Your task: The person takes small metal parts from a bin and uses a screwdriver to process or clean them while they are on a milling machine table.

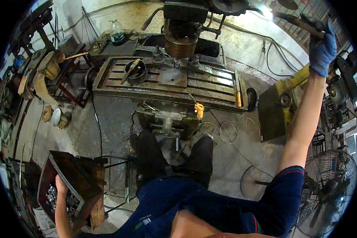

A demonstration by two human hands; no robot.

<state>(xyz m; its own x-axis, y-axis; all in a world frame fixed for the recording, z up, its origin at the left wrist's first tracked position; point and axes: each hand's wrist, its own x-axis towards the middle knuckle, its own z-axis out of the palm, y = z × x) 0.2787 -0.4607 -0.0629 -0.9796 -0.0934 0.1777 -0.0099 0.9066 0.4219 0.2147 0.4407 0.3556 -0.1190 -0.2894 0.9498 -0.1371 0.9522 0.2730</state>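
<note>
My right hand (323, 49), in a blue work glove, is raised at the upper right and wrapped round a long dark lever (291, 19) of the machine. The machine's spindle head (181, 37) stands over a slotted metal table (214, 93). Beneath the spindle lies a flat square plate (172, 77) with a small dark hole. At the lower left, my bare left hand (60, 185) reaches into a deep dark bin (73, 174), which holds many small metal parts (50, 195). Its fingers are too small and partly hidden to read.
On the slotted table are a black bowl (139, 79) with a brush across it and a yellow-handled tool (238, 99). A yellow air gun (199, 110) hangs at its front edge. A standing fan (325, 186) and a yellowish cabinet (271, 111) are at the right. Cables cross the floor.
</note>
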